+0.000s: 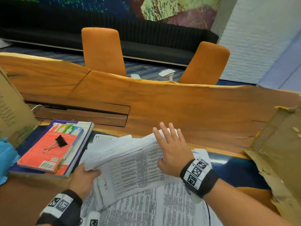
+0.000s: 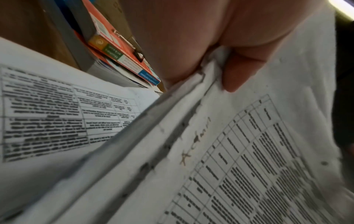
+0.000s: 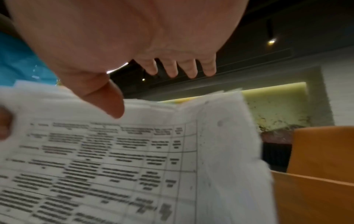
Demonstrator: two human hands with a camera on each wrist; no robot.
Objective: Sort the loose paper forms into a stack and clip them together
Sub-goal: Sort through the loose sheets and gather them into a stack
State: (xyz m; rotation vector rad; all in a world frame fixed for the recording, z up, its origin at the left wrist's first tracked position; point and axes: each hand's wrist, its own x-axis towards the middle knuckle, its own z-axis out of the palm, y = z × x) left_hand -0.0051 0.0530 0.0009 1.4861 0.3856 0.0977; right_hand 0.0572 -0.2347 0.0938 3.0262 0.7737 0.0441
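A thick bundle of printed paper forms [image 1: 130,167] is tilted up off the table in front of me. My left hand [image 1: 84,178] grips its near left edge, thumb on top [image 2: 241,71] and fingers hidden beneath. Over the bundle's far right side my right hand [image 1: 171,144] is flat with straight spread fingers [image 3: 172,68], and its thumb [image 3: 107,103] lies against the top sheet [image 3: 134,159]. More loose printed sheets [image 1: 162,207] lie flat under the bundle. A black binder clip [image 1: 59,141] rests on a red book at the left.
The red book [image 1: 48,152] sits on a larger book [image 1: 76,154] at the left. Cardboard boxes stand at the far left [image 1: 11,111] and right [image 1: 280,144]. Two orange chairs [image 1: 102,49] stand beyond the wooden table [image 1: 179,105].
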